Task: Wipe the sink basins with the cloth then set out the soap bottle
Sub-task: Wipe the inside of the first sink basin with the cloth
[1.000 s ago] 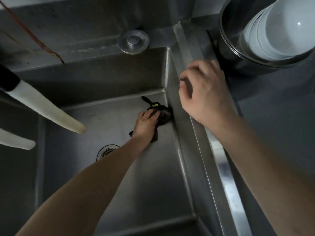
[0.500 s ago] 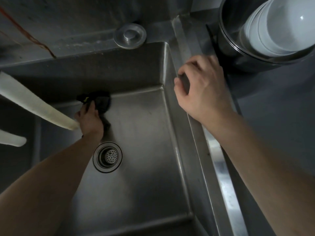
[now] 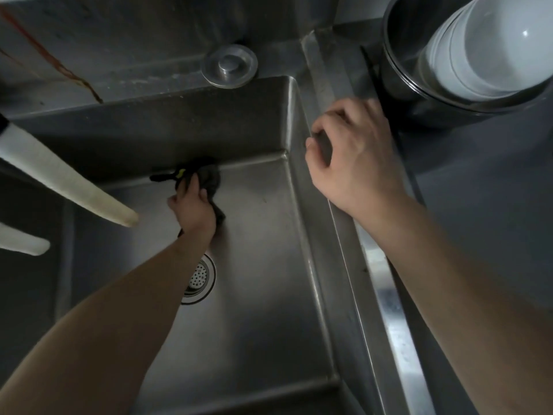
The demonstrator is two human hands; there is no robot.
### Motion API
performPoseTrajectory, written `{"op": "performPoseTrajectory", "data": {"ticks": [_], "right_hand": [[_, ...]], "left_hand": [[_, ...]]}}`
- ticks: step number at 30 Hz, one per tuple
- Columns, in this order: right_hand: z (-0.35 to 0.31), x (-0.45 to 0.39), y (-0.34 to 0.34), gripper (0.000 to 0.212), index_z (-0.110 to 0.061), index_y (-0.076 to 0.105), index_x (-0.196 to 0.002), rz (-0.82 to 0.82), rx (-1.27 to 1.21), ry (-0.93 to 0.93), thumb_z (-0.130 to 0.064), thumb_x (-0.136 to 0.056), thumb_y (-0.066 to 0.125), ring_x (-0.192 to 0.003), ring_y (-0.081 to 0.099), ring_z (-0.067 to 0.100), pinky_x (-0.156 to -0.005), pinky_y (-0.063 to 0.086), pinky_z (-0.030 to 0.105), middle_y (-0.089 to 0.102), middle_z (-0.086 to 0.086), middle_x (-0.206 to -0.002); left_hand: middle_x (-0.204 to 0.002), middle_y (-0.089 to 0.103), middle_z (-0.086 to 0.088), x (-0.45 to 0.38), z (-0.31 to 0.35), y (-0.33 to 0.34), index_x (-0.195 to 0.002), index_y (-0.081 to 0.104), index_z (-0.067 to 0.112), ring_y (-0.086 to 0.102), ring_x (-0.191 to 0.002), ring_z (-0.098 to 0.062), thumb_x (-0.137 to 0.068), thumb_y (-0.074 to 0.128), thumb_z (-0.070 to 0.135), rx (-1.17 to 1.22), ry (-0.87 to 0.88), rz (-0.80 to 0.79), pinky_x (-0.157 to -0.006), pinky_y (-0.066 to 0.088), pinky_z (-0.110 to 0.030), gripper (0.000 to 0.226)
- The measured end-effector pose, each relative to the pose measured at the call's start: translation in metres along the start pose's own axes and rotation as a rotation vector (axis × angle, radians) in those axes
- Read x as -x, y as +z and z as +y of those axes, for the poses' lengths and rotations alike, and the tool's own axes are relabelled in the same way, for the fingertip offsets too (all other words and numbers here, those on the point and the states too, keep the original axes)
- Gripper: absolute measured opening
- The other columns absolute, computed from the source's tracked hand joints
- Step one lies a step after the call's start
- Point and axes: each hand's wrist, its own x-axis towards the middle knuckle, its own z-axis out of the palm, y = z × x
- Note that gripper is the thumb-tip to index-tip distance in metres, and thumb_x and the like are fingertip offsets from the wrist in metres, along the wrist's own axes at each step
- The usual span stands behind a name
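Dim, grey, low-contrast view with wide-angle bending at the edges.
Brightest on the white bowls point(image 3: 490, 46) at upper right, with one small glare spot on the top bowl; a pale streak of reflected light along the sink rim point(image 3: 389, 298) below the right hand point(image 3: 356, 163). Deep shadow on the back wall of the sink basin point(image 3: 269, 295) and under the metal pot point(image 3: 419, 94) holding the bowls. Dark cloth point(image 3: 209, 178) nearly lost against the shaded steel. Soft, slightly smeared detail on the left hand point(image 3: 193, 209) and both forearms. Straight rim lines splayed outward toward the corners.
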Motion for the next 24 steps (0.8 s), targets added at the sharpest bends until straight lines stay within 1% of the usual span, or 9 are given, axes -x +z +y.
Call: {"op": "performPoseTrajectory", "data": {"ticks": [2, 5, 9, 10, 14, 20, 21, 22, 24], "right_hand": [[0.0, 0.0, 0.0, 0.023, -0.01, 0.069, -0.091, -0.004, -0.001, 0.001, -0.031, -0.092, 0.058, -0.103, 0.054, 0.032, -0.091, 0.047, 0.041, 0.062, 0.009, -0.106], [0.0, 0.0, 0.001, 0.022, -0.01, 0.068, -0.09, -0.001, -0.005, 0.005, -0.03, -0.09, 0.059, -0.104, 0.054, 0.032, -0.091, 0.046, 0.04, 0.063, 0.009, -0.105], [0.0, 0.0, 0.001, 0.02, -0.01, 0.068, -0.088, 0.011, -0.002, 0.003, -0.029, -0.089, 0.06, -0.102, 0.054, 0.031, -0.09, 0.046, 0.04, 0.063, 0.009, -0.103], [0.0, 0.0, 0.001, 0.021, -0.01, 0.069, -0.088, 0.009, -0.001, 0.003, -0.029, -0.09, 0.06, -0.102, 0.054, 0.031, -0.091, 0.046, 0.04, 0.063, 0.009, -0.103], [-0.002, 0.0, 0.0, 0.022, -0.01, 0.069, -0.09, 0.004, -0.011, 0.003, -0.03, -0.091, 0.06, -0.103, 0.054, 0.03, -0.092, 0.048, 0.041, 0.063, 0.009, -0.103], [-0.002, -0.001, -0.002, 0.021, -0.01, 0.069, -0.09, -0.011, -0.008, 0.009, -0.029, -0.09, 0.059, -0.104, 0.054, 0.031, -0.093, 0.047, 0.039, 0.063, 0.009, -0.105], [-0.002, -0.001, -0.002, 0.021, -0.01, 0.069, -0.091, -0.019, -0.006, 0.01, -0.029, -0.09, 0.058, -0.105, 0.054, 0.03, -0.093, 0.046, 0.038, 0.063, 0.009, -0.105], [-0.002, -0.001, -0.002, 0.021, -0.01, 0.069, -0.091, -0.023, -0.006, 0.011, -0.029, -0.09, 0.058, -0.105, 0.053, 0.03, -0.093, 0.046, 0.038, 0.063, 0.009, -0.106], [-0.002, -0.002, -0.001, 0.022, -0.01, 0.069, -0.093, -0.025, -0.001, 0.01, -0.029, -0.091, 0.058, -0.105, 0.053, 0.031, -0.094, 0.045, 0.037, 0.063, 0.009, -0.106]], "left_hand": [[-0.154, 0.041, -0.012, 0.008, 0.027, 0.01, -0.148, 0.046, 0.015, 0.045, -0.12, -0.041, -0.103, 0.042, 0.019, 0.032, 0.057, -0.021, -0.097, 0.031, -0.035, 0.045], [-0.157, 0.039, -0.009, 0.019, 0.071, 0.021, -0.148, 0.046, 0.016, 0.042, -0.116, -0.039, -0.104, 0.042, 0.02, 0.131, 0.093, -0.069, -0.101, 0.032, -0.034, 0.045], [-0.156, 0.041, -0.01, 0.027, 0.119, 0.04, -0.151, 0.042, 0.018, 0.042, -0.131, -0.036, -0.101, 0.045, 0.016, 0.183, 0.292, -0.184, -0.109, 0.028, -0.035, 0.05], [-0.157, 0.04, -0.009, 0.028, 0.126, 0.042, -0.152, 0.04, 0.021, 0.041, -0.131, -0.036, -0.101, 0.042, 0.017, 0.173, 0.317, -0.203, -0.11, 0.028, -0.036, 0.052], [-0.159, 0.035, -0.006, 0.034, 0.132, 0.041, -0.155, 0.034, 0.025, 0.04, -0.122, -0.037, -0.105, 0.035, 0.017, 0.057, 0.356, -0.206, -0.108, 0.029, -0.037, 0.051], [-0.158, 0.035, -0.009, 0.069, 0.13, 0.019, -0.156, 0.031, 0.016, 0.035, -0.133, -0.028, -0.105, 0.036, 0.011, 0.005, 0.476, -0.232, -0.11, 0.027, -0.036, 0.051], [-0.157, 0.038, -0.01, 0.079, 0.124, 0.015, -0.154, 0.035, 0.013, 0.037, -0.131, -0.03, -0.104, 0.04, 0.009, 0.015, 0.507, -0.233, -0.108, 0.028, -0.036, 0.05], [-0.152, 0.045, -0.011, 0.092, 0.118, 0.01, -0.148, 0.044, 0.009, 0.041, -0.126, -0.032, -0.1, 0.05, 0.006, 0.022, 0.564, -0.202, -0.102, 0.032, -0.035, 0.048], [-0.131, 0.064, -0.013, 0.12, 0.098, 0.006, -0.127, 0.065, 0.003, 0.043, -0.106, -0.03, -0.079, 0.075, -0.002, -0.01, 0.726, -0.137, -0.084, 0.038, -0.033, 0.05]]}}
